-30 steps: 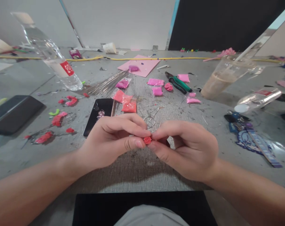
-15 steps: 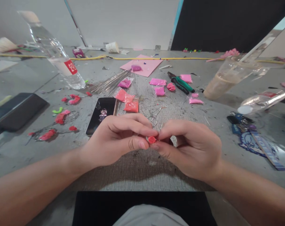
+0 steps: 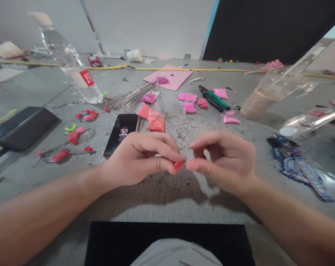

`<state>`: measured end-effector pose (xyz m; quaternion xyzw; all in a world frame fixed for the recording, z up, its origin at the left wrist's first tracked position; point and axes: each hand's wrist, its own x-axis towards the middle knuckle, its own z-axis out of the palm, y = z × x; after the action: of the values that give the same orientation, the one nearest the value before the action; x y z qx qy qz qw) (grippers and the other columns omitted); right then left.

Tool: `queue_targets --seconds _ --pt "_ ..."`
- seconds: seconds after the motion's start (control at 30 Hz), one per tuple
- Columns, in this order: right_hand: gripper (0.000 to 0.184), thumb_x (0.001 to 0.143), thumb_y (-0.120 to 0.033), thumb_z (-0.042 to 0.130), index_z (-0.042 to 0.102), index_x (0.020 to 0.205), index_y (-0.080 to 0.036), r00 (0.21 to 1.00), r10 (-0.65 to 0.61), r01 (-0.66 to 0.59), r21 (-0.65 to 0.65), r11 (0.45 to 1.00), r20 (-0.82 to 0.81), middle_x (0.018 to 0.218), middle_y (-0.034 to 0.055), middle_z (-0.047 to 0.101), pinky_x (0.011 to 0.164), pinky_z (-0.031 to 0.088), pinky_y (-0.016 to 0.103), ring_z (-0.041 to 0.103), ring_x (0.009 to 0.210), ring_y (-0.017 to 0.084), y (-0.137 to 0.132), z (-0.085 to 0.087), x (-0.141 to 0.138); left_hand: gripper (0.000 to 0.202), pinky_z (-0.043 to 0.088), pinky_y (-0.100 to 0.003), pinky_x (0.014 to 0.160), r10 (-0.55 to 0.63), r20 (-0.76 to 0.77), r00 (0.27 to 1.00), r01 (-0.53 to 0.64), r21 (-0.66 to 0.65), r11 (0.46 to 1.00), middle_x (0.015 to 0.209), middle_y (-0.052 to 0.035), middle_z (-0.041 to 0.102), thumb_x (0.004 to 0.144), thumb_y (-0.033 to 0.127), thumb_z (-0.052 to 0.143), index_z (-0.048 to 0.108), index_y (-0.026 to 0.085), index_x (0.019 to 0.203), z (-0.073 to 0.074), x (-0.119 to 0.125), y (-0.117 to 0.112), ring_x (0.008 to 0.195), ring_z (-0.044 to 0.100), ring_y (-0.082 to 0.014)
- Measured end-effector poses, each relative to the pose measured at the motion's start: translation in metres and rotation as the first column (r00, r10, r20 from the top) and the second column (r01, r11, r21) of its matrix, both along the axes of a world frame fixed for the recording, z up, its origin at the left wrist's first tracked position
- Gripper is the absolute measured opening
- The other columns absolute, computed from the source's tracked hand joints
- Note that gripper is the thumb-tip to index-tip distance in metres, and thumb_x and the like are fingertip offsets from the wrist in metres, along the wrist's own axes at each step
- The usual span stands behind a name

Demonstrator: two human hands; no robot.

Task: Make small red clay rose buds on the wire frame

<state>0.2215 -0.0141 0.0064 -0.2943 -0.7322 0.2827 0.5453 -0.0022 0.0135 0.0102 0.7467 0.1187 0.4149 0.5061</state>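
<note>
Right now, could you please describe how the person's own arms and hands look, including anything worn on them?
The left forearm and right forearm are bare, with no sleeves in view. The left hand and right hand wear no gloves. I see no ring, watch, bracelet or marking.

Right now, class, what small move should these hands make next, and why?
Perhaps the right hand should pinch the red piece: the left hand holds it at the fingertips, while the right, close beside it, has thumb and forefinger parted.
</note>
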Motion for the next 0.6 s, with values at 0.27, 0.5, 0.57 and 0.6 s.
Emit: queue_targets --seconds 0.27,0.5,0.57,0.6 --pt "0.023 0.096 -0.033 0.067 0.067 0.078 -0.019 0.985 -0.174 0.171 -0.227 0.959 0.010 0.058 -0.0043 0.053 0.049 0.036 0.025 0.047 0.052 0.009 0.032 -0.020 0.007 0.023 0.053 -0.030 0.076 0.199 -0.467 0.861 0.185 0.653 0.734 0.095 -0.0073 0.078 0.099 0.012 0.060 0.081 0.022 0.102 -0.016 -0.005 0.022 0.086 0.069 -0.0183" --pt "0.020 0.095 -0.030 0.066 0.067 0.079 -0.018 0.976 -0.177 0.201 -0.210 0.957 0.131 0.058 -0.0049 0.053 0.051 0.037 0.026 0.047 0.053 0.009 0.038 -0.022 0.007 0.020 0.050 -0.031 0.076 0.351 -0.628 0.695 0.243 0.664 0.707 0.096 -0.0063 0.072 0.099 0.019 0.064 0.083 0.025 0.100 -0.024 -0.005 0.023 0.085 0.066 -0.0186" --pt "0.020 0.095 -0.030 0.067 0.068 0.079 -0.018 0.968 -0.187 0.220 -0.203 0.954 0.168 0.059 -0.0048 0.054 0.052 0.038 0.026 0.047 0.054 0.009 0.039 -0.023 0.008 0.019 0.050 -0.030 0.075 0.373 -0.666 0.646 0.250 0.647 0.721 0.097 -0.0060 0.070 0.098 0.023 0.066 0.083 0.027 0.105 -0.023 -0.006 0.025 0.084 0.066 -0.0185" --pt "0.021 0.094 -0.031 0.067 0.068 0.079 -0.018 0.964 -0.194 0.230 -0.204 0.952 0.184 0.059 -0.0045 0.054 0.053 0.038 0.027 0.047 0.054 0.009 0.041 -0.023 0.009 0.019 0.050 -0.030 0.075 0.380 -0.683 0.624 0.255 0.638 0.727 0.098 -0.0061 0.070 0.098 0.025 0.067 0.083 0.027 0.108 -0.023 -0.007 0.026 0.083 0.067 -0.0188"
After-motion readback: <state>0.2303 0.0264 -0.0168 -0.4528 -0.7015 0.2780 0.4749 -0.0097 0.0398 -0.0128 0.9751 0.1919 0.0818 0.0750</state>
